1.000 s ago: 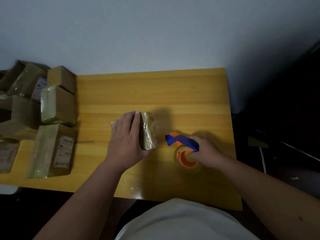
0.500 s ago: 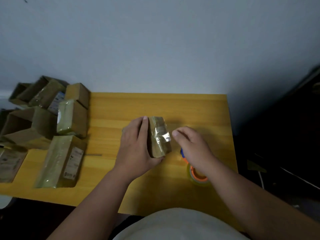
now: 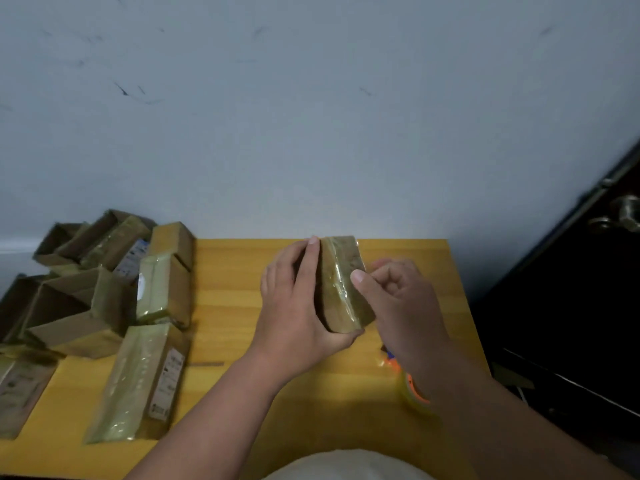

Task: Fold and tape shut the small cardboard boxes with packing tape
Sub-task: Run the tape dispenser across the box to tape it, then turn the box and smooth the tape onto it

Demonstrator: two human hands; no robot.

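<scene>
A pile of taped cardboard boxes sits at the left of a yellow wooden table. At centre, the left hand grips a small taped box held above the table; the right hand, fingers curled, presses its thumb on the tape. A tape dispenser lies under the right wrist.

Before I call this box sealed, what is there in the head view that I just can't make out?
- Left and underside of the small box: covered by the left hand, so taping there is unverifiable.
- Tape dispenser: mostly behind the right forearm; its blade is hidden.
- Right hand: its thumb touches the tape seam; curled fingers hide anything pinched.
- Printed labels on the taped boxes at left: too small to read.
- Leftmost box: cut by the frame edge.
</scene>
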